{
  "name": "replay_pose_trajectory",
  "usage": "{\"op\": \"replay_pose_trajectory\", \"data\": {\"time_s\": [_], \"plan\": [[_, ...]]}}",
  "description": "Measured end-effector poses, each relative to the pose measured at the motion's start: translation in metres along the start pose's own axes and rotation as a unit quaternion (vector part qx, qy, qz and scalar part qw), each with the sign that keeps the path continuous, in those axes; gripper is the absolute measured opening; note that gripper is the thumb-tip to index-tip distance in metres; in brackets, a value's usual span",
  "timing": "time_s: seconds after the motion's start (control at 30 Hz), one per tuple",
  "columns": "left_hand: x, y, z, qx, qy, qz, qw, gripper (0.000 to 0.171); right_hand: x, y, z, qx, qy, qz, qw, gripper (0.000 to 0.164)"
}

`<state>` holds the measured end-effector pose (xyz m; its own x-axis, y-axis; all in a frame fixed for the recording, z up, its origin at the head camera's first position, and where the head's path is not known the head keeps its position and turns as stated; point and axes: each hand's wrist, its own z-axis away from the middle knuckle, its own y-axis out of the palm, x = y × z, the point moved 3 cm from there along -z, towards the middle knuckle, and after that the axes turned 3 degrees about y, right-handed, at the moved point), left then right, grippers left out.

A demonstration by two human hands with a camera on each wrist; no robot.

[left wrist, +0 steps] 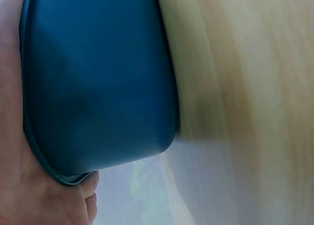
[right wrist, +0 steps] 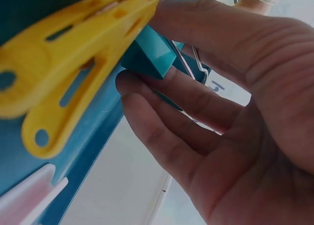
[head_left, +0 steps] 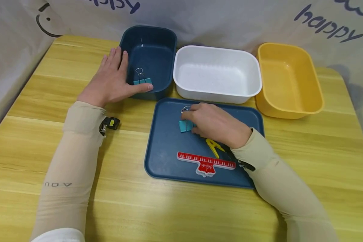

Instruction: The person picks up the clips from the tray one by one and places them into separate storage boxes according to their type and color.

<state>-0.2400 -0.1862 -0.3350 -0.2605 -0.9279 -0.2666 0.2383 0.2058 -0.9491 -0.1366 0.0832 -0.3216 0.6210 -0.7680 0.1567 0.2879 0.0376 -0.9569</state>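
Note:
My right hand (head_left: 216, 124) is over the dark blue tray (head_left: 164, 144). Its thumb and fingers are curled round a teal binder clip (head_left: 183, 126) with wire handles; in the right wrist view the binder clip (right wrist: 154, 50) sits between them. Close by lies a yellow clothespin (head_left: 214, 147), and nearer the front a long red-and-white clip with a piano-key pattern (head_left: 206, 163). Spread and fairly straight, my left hand (head_left: 110, 80) rests on the rim of the dark blue bin (head_left: 152, 50), thumb across the front corner. Inside that bin is another teal binder clip (head_left: 143, 81).
To the right of the blue bin stand a white bin (head_left: 217, 67) and a yellow bin (head_left: 290, 80), in a row behind the tray. All rest on a wooden table (head_left: 124, 205). A pale cloth with writing (head_left: 230, 23) hangs behind.

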Motion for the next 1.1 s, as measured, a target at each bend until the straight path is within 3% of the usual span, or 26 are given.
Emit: {"op": "replay_pose_trajectory", "data": {"time_s": [0.43, 1.1], "plan": [[0.0061, -0.0013, -0.0004, -0.001, -0.001, 0.001, 1.0000, 0.134, 0.0026, -0.0032, -0.0027, 0.012, -0.004, -0.004, 1.000, 0.045], [0.0036, -0.0015, -0.0010, 0.009, 0.003, -0.006, 0.9999, 0.136, 0.0023, -0.0013, 0.0001, -0.004, -0.018, 0.003, 1.000, 0.043]]}}
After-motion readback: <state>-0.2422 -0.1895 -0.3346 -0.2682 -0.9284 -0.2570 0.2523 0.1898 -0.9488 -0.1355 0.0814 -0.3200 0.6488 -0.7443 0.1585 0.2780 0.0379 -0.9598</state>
